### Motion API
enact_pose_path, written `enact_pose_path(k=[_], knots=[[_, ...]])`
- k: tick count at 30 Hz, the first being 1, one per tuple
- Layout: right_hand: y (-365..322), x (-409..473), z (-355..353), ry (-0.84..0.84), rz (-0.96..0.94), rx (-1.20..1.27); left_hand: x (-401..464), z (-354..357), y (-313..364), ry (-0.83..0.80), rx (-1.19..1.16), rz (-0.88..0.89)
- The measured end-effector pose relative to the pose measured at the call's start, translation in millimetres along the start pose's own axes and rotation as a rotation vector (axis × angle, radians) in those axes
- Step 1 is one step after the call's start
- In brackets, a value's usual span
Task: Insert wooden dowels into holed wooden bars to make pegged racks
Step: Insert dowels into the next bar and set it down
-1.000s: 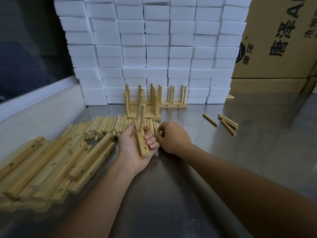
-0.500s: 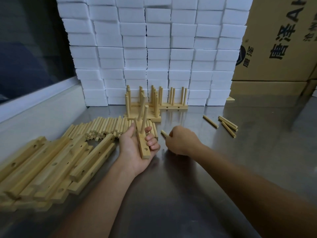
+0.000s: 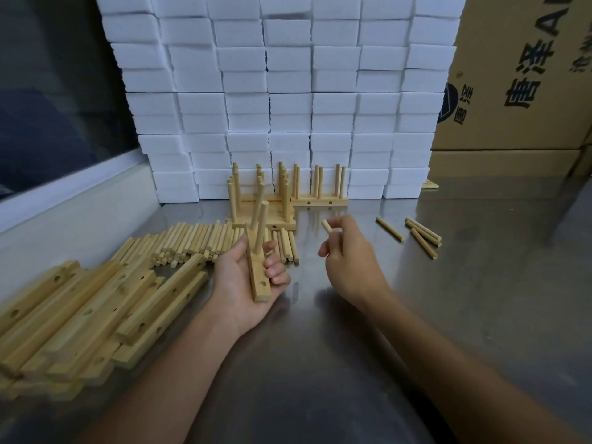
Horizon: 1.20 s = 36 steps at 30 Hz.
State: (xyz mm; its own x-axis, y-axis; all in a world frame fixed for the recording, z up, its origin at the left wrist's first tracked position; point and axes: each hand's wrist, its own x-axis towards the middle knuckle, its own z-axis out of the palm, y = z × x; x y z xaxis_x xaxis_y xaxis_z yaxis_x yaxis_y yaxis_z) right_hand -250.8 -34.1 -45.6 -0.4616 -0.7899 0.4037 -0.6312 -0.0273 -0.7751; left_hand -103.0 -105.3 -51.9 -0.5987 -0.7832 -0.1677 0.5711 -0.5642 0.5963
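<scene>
At the far left of the steel table (image 3: 368, 363) lies a loose heap of holed wooden bars (image 3: 83, 315), overlapping at angles, their drilled holes facing up. Just beyond them a row of loose dowels (image 3: 192, 240) lies side by side on the table, running toward the centre. The left hand (image 3: 243, 283) is palm up above the table, its fingers (image 3: 277, 272) curled round a single bar (image 3: 258, 277) held roughly on end; two dowels (image 3: 260, 219) stand in its far holes, and one near hole is open and unfilled. Behind this hand, against a wall of stacked white foam blocks (image 3: 288, 91), stands a group of finished racks (image 3: 282, 195) with their pegs upright. To the right of the held bar and apart from it, the right hand (image 3: 349, 264) is raised off the table with its fingers bent, thumb and forefinger pinching one dowel (image 3: 326, 225); only the dowel's upper end shows, the remainder being hidden within the hand. Further right, a few stray dowels (image 3: 419, 235) lie scattered on the table, well apart from both hands. A cardboard box (image 3: 512, 75) with printed characters stands at the far right.
</scene>
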Motion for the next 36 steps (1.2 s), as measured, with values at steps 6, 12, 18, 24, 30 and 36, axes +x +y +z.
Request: enact_pose_path(k=[6,12,18,24,30,36], knots=[[-3.1,-3.1,4.2,0.075,-0.09,-0.058,-1.2,2.6,-1.2,0.023,0.008,0.018],[-3.7,0.8,1.9,0.086,-0.169,0.022,-1.3,3.2,-0.6,0.031,0.001,0.01],[-4.1,-0.6,4.0,0.058,-0.192,0.088,-1.2,2.1,-0.4,0.028,0.001,0.011],[-5.1,-0.9,5.2,0.106,-0.064,0.145,-1.6,2.5,-0.4,0.021,-0.007,0.007],[-5.2,1.3,-2.7,0.227,0.08,0.356,-1.9,2.4,-0.1,0.016,-0.012,0.001],[1.0,-2.3,3.1,-0.037,0.174,0.322,-2.5,3.7,-0.4,0.021,-0.009,0.004]])
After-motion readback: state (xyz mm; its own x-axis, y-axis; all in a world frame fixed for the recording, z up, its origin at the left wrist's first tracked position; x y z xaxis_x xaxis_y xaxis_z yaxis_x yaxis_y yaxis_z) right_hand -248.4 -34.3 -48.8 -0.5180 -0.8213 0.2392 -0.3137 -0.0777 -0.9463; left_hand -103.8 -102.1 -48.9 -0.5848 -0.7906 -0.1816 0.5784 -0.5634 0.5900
